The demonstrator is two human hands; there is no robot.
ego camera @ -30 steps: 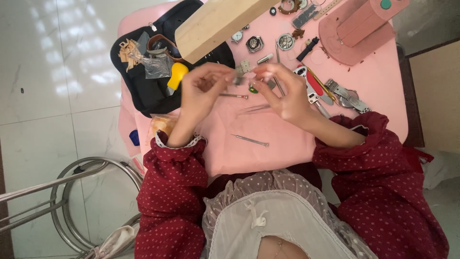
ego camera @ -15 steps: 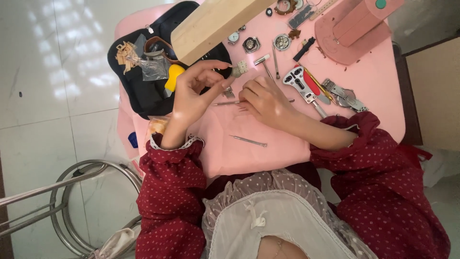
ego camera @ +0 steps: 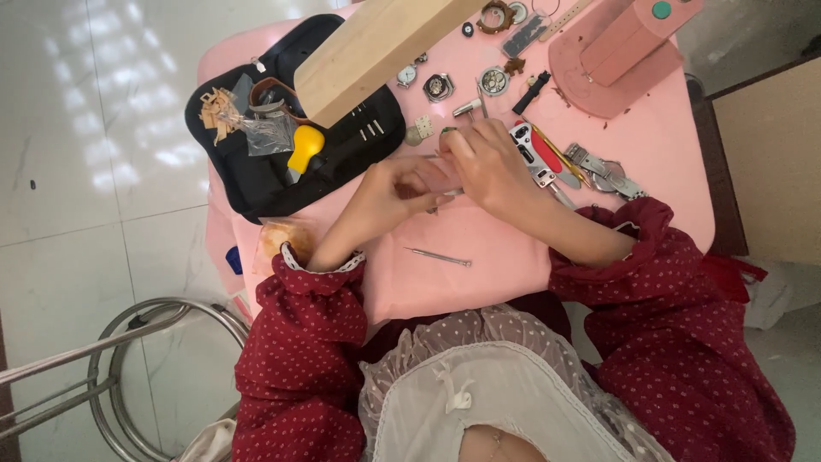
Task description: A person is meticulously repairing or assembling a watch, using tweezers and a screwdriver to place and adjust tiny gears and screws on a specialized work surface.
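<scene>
My left hand and my right hand meet over the middle of the pink table. The fingers of both pinch a small metal part between them; most of it is hidden by the fingers, so I cannot tell what it is. A thin metal pin tool lies on the table just below my hands. Right of my right hand lie a red and silver opener tool and metal pliers.
A black tool case with a yellow-handled tool lies at the left. A wooden block juts over it. Watch cases and small parts sit at the back, with a pink press stand. A metal stool frame stands lower left.
Both hands have dropped closer to the table and come together. The right hand moved left from near the opener tool; the left hand lowered from its raised pose.
</scene>
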